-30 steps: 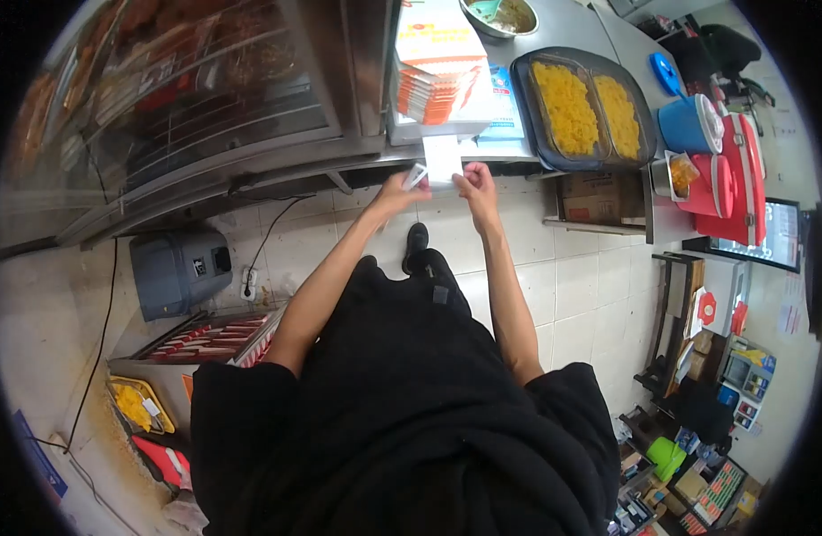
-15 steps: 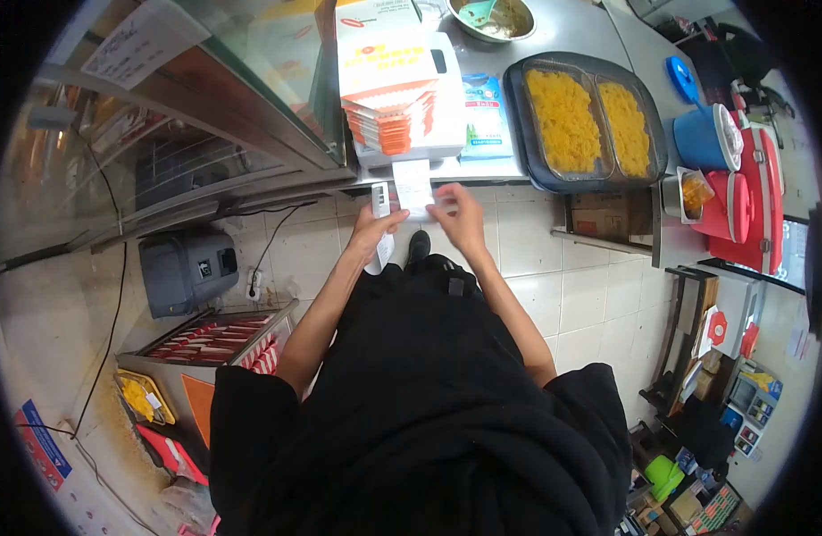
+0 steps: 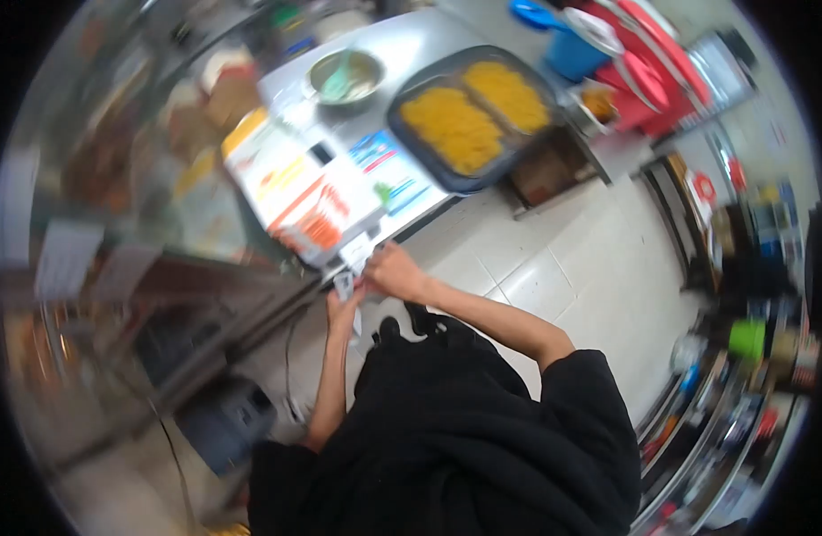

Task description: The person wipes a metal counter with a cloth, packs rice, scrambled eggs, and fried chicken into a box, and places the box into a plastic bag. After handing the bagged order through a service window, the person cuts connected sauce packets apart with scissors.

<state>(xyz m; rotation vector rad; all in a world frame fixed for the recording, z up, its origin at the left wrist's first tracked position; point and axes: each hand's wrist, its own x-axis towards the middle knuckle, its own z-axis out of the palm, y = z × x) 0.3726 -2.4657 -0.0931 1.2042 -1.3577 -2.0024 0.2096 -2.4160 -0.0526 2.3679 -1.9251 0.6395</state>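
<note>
A white printed paper slip hangs off the front of a white box-shaped device at the counter's edge. My right hand is closed on the slip's lower part, fingers bent. Below and left of it, my left hand pinches a loose white paper strip, whose end dangles under the fingers. Both hands are close together, and motion blur hides the fingertips. Orange-and-white folded cartons are stacked on the device.
A black tray of shredded yellow food stands on the steel counter, beside a blue-and-white packet and a metal bowl with a green utensil. Left is a glass-fronted cabinet; a grey bin sits on the floor.
The head view has turned and shifted, so the counter appears slanted. My right hand has closed over the slip and moved nearer my left hand, which still holds the strip.
</note>
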